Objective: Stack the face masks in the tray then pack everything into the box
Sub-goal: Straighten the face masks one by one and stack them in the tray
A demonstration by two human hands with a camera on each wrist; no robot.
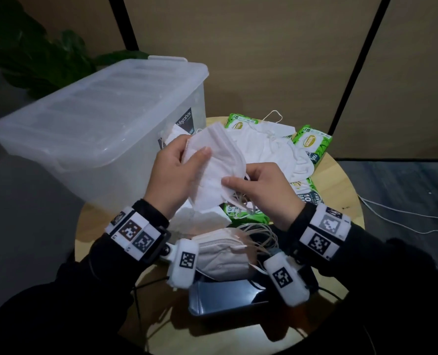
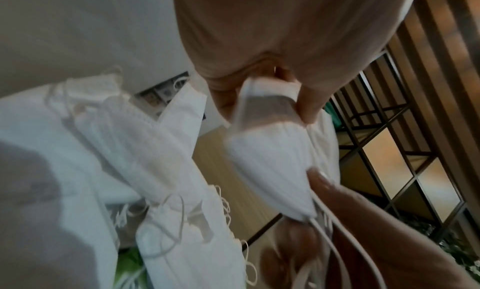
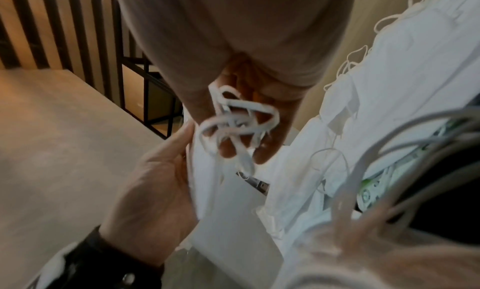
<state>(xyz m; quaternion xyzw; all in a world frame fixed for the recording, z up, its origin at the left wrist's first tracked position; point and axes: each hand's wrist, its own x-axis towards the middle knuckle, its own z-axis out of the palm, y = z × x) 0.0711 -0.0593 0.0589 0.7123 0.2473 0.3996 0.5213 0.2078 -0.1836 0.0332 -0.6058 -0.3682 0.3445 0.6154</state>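
Both hands hold one white folded face mask (image 1: 212, 165) above the round table. My left hand (image 1: 177, 165) pinches its upper left edge, thumb on top. My right hand (image 1: 253, 185) pinches the lower right end, with the mask's ear loops (image 3: 233, 125) tangled round its fingers. In the left wrist view the mask (image 2: 272, 170) hangs from the fingertips. A stack of masks (image 1: 220, 254) lies in a dark tray (image 1: 228, 298) near me. More loose masks (image 1: 269, 147) lie at the back of the table. The clear box (image 1: 97, 129) stands left with its lid on.
Green wet-wipe packs (image 1: 312, 142) lie among the masks at the back and under my right hand. The wooden table (image 1: 340, 190) is small and round. White cables run on the floor at right. A plant stands behind the box.
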